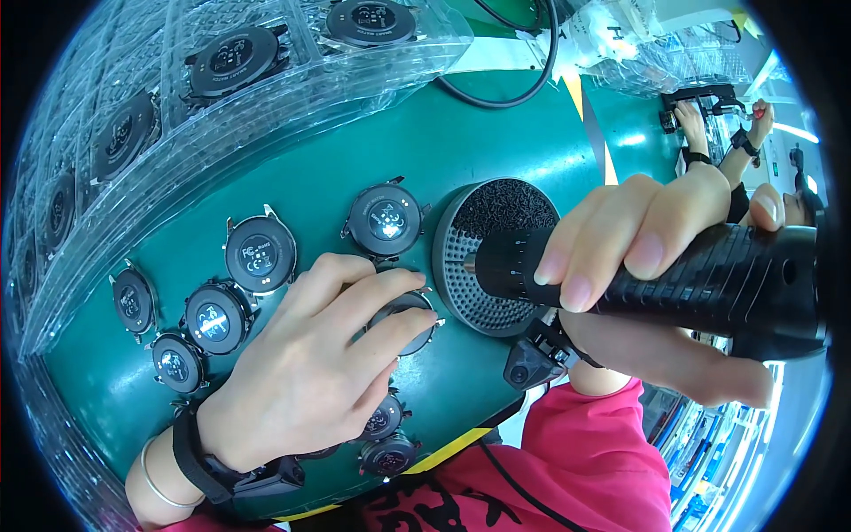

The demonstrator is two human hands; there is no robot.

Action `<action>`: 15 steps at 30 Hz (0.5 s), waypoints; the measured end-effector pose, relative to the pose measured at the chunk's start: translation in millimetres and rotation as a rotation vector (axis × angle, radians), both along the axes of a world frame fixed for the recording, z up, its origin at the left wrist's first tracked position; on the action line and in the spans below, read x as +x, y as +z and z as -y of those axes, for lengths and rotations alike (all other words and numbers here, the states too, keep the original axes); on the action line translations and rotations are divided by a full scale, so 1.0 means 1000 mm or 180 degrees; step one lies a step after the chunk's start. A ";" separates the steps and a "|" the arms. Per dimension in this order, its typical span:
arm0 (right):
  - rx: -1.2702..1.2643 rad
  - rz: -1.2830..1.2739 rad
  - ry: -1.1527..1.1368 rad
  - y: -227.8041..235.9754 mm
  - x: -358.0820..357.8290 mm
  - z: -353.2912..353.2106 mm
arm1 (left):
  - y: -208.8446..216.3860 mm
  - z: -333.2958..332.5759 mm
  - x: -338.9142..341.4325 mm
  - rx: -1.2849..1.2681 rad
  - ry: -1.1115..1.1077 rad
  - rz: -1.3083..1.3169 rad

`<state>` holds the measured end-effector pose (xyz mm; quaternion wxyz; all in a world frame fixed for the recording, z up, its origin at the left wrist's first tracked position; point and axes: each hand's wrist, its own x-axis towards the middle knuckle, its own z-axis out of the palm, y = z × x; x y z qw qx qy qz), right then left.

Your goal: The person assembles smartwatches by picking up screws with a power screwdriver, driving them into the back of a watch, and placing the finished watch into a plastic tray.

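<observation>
My right hand [647, 239] is wrapped round a black electric screwdriver [691, 279] lying nearly level. The screwdriver's metal tip reaches over a round screw tray [492, 306] with a grid of small holes; a heap of tiny dark screws [501, 202] fills its far side. On the green bench my left hand [310, 355] grips a round watch case [409, 321], its fingers across the case and partly covering it. Just beyond those fingers lies another watch case [386, 220], back up. More strapless watch cases [260, 253] lie to the left, and a few sit below my left hand.
Clear plastic trays [355, 97] holding watch cases are stacked at the far left. A black cable [501, 102] loops at the back, near plastic bags [612, 35]. Another person's hands [691, 129] work at the far right. Yellow-black tape [448, 450] marks the bench's near edge.
</observation>
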<state>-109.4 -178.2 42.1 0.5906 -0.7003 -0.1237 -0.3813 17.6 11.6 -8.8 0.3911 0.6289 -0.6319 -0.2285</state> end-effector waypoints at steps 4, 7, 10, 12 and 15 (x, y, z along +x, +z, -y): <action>-0.0023 0.0121 0.0006 -0.001 -0.001 0.003 | -0.003 -0.001 0.002 -0.0095 0.0061 0.0058; 0.0005 0.0099 0.0051 0.007 -0.008 0.006 | -0.002 -0.003 0.002 -0.0088 0.0143 -0.0042; 0.0019 0.0050 0.0098 0.023 -0.015 0.008 | -0.003 -0.003 0.003 -0.0088 0.0136 -0.0083; 0.0035 0.0103 0.0105 0.012 -0.011 0.002 | -0.004 -0.003 0.003 -0.0091 0.0133 -0.0110; 0.0116 0.0326 0.0103 0.002 -0.004 -0.007 | -0.003 -0.004 0.003 -0.0085 0.0147 -0.0120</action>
